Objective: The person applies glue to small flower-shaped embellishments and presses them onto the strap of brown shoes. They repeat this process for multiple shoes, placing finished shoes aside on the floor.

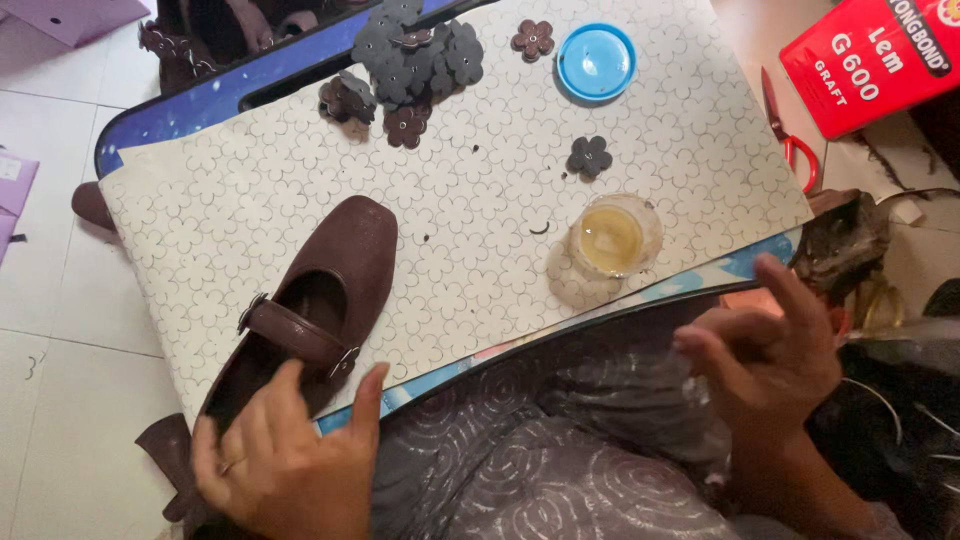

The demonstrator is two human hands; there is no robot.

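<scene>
My left hand grips the heel end of a brown strap shoe that lies on a white flower-patterned board across my lap. My right hand hovers over my lap at the board's near right edge, fingers loosely spread, holding nothing I can see. A small clear cup of yellowish glue stands on the board just beyond that hand. A single dark flower cut-out lies behind the cup, and a pile of dark grey and brown flower cut-outs sits at the board's far side.
A blue round lid lies at the far edge. A red glue can and red-handled scissors are on the floor to the right. A dark rag-like heap sits by the board's right corner. White tiled floor lies left.
</scene>
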